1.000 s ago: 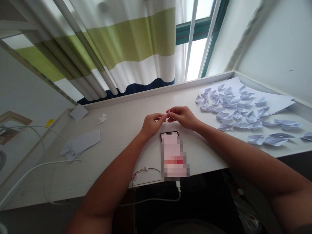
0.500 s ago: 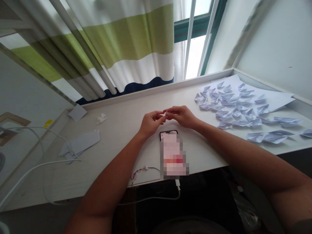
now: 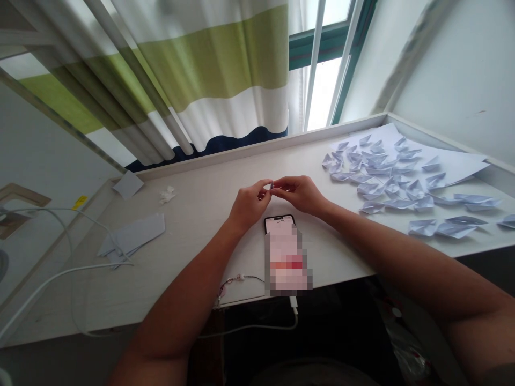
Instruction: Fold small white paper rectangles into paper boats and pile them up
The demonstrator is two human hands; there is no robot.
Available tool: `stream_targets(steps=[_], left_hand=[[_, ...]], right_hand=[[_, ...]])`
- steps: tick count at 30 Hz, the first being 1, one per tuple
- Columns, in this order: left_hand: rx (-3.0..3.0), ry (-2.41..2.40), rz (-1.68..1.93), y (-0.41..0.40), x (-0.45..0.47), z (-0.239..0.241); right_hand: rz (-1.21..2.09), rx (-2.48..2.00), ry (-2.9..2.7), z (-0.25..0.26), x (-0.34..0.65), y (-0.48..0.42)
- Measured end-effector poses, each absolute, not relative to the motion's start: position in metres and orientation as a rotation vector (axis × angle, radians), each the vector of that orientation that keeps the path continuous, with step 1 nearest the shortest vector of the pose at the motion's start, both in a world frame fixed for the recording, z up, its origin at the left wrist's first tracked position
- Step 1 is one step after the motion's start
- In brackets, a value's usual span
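My left hand point(image 3: 248, 203) and my right hand point(image 3: 300, 193) meet above the middle of a white desk point(image 3: 193, 225). Both pinch a tiny piece of white paper point(image 3: 272, 185) between their fingertips; most of it is hidden by the fingers. Just below the hands a phone point(image 3: 286, 252) lies flat on the desk with its screen lit. Several small folded paper boats point(image 3: 382, 177) are spread over the desk's right side, some resting on flat white sheets point(image 3: 454, 163).
A pile of folded paper point(image 3: 132, 238) and a white cable point(image 3: 60, 273) lie at the left. A crumpled scrap point(image 3: 167, 195) and a loose sheet point(image 3: 127, 185) sit by the back ledge. A striped curtain point(image 3: 193, 80) and window stand behind; a charging cable point(image 3: 257, 327) hangs below the phone.
The hands stay together at the same spot, fingertips shifting slightly on the small paper. Nothing else on the desk has moved.
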State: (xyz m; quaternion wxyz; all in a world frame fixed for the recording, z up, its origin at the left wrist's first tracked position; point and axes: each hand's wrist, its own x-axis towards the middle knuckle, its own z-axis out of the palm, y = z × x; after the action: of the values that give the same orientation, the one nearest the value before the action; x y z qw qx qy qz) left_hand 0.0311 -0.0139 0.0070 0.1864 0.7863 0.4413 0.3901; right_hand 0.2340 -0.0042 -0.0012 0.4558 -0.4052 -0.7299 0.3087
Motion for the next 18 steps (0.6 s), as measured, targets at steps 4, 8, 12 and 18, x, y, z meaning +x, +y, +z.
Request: stream_targets(steps=[4, 8, 12, 18], left_hand=[[2.231, 1.246, 1.119, -0.0143, 0.0324, 0.0055], [2.237, 1.282, 1.129, -0.0164, 0.0345, 0.007], [2.165, 1.383, 1.117, -0.0187, 0.0371, 0.0084], [1.611, 1.12, 1.082, -0.0158, 0.0403, 0.0042]], right_hand=[[0.795, -0.981, -1.762, -0.003, 0.2339, -0.0028], [0.653, -1.027, -1.835, -0.0038, 0.2317, -0.0039], [0.345, -1.129, -2.068, -0.0022, 0.2301, -0.0062], [0.23, -1.162, -2.127, 0.001, 0.2307, -0.0088]])
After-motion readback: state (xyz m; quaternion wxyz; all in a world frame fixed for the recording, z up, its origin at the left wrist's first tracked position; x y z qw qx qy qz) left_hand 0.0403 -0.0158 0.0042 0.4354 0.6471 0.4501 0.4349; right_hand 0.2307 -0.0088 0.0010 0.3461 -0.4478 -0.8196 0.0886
